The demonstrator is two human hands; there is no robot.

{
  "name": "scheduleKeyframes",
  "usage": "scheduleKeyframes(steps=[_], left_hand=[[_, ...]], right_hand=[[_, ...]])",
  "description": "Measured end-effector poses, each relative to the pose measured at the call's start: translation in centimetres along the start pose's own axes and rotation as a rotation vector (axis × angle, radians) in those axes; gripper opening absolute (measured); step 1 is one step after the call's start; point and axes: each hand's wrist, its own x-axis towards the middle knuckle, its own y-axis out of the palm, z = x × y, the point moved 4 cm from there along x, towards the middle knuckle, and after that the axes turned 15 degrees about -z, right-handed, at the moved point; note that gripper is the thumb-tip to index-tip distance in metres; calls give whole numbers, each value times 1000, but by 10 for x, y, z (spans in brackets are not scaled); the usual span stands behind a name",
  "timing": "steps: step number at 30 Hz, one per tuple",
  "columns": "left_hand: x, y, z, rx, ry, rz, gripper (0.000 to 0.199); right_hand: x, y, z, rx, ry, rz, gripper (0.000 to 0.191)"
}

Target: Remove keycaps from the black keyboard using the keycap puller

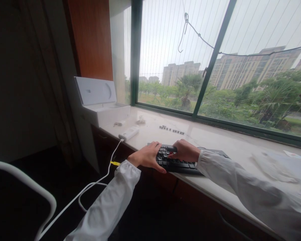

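Observation:
A black keyboard (pixel 180 164) lies along the front edge of the white sill. My left hand (pixel 147 156) spans its left end, fingers toward the far side and thumb at the near edge, gripping it. My right hand (pixel 187 150) is closed in a fist over the middle of the keys. From that fist sticks out a dark handle-like tool (pixel 171 148) with a bit of red below it; its exact kind is hard to make out. Some key positions near the tool look bare. Behind the keyboard, several small dark keycaps (pixel 172 130) sit in a row.
An open white box (pixel 110 114) stands at the sill's left end. Near it lie a white power bank (pixel 129 133) with a white cable (pixel 110 157) hanging down, and small items (pixel 140 120). Clear plastic packaging (pixel 276 167) lies to the right. The window (pixel 194 113) borders the back.

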Motion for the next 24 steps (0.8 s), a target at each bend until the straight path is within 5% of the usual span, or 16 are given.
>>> scheduleKeyframes(steps=[9,24], left_hand=[[-2,0,0,20,-24,10,120],[-1,2,0,70,-55,66,118]], right_hand=[[-1,-3,10,-376,-147,-53,33],[-7,2,2,-276,-130,-44,35]])
